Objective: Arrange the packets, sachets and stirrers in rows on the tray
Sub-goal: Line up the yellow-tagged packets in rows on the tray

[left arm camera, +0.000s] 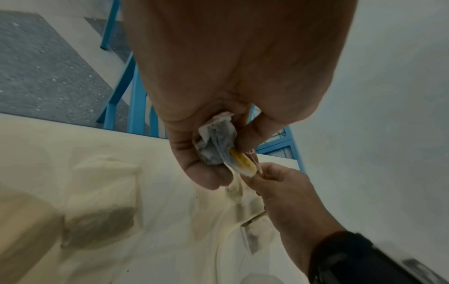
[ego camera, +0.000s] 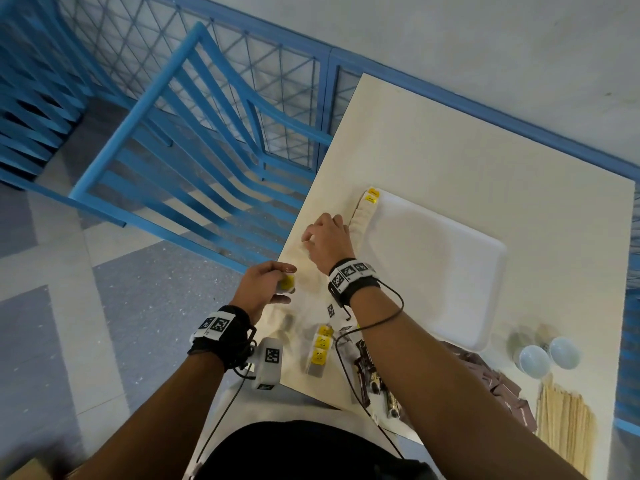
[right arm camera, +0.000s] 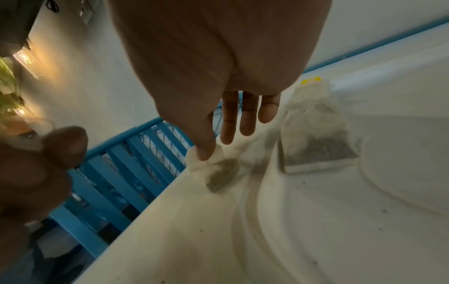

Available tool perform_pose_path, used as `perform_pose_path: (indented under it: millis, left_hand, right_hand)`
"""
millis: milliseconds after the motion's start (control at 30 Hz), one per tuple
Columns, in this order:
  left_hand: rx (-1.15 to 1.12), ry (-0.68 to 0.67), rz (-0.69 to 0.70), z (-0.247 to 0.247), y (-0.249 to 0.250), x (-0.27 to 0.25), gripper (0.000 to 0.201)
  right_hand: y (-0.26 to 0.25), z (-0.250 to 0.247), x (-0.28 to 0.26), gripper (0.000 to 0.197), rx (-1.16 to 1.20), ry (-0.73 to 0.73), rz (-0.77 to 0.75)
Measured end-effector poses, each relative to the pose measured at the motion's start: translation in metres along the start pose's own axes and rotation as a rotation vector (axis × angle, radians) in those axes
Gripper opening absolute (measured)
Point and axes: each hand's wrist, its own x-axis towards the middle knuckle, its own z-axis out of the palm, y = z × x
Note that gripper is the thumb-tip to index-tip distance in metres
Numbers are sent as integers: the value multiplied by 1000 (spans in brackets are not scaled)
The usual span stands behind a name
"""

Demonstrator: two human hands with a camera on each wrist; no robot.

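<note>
Beside the tray (ego camera: 433, 268), left hand (ego camera: 265, 289) grips a teabag (ego camera: 286, 283).

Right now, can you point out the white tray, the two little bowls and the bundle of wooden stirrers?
white tray (ego camera: 446, 271), head view, bare middle of its floor.
two little bowls (ego camera: 535, 361), head view, inside of the nearer bowl.
wooden stirrers (ego camera: 562, 424), head view, middle of the bundle.

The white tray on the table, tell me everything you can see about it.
The white tray is a shallow rounded rectangle that looks like foam or plastic, with a raised rim and a smooth, mostly bare floor. It lies flat on the cream table, askew to its edges. A row of overlapping tea bags with yellow tags lines its left edge. The right hand works just beside that edge, pinching another tea bag.
</note>
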Motion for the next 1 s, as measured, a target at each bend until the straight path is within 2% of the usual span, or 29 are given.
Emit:
perform_pose_path:
  millis: [100, 200, 333, 400, 500, 767, 1000]
  left_hand:
    - [-5, 53, -2, 0, 7, 3, 28]
    - [12, 82, 26, 6, 18, 2, 18]
    - [158, 57, 186, 16, 27, 3, 33]
    - [260, -50, 257, 21, 28, 1, 39]
    - [341, -148, 278, 31, 25, -3, 28]
    - [349, -145, 285, 49, 15, -10, 20]
    - [313, -136, 281, 50, 11, -9, 17]
  right_hand:
    - [3, -5, -5, 9, 109, 24, 47]
    - [10, -15, -19, 4, 328, 53, 55]
    - [16, -43, -46, 5, 537, 68, 34]
    - [19, -57, -58, 7, 578, 59, -4]
    - [25, -73, -72, 8, 605, 34, -9]
    - [37, -73, -86, 13, 611, 107, 78]
    - [36, -65, -100, 21, 665, 6, 247]
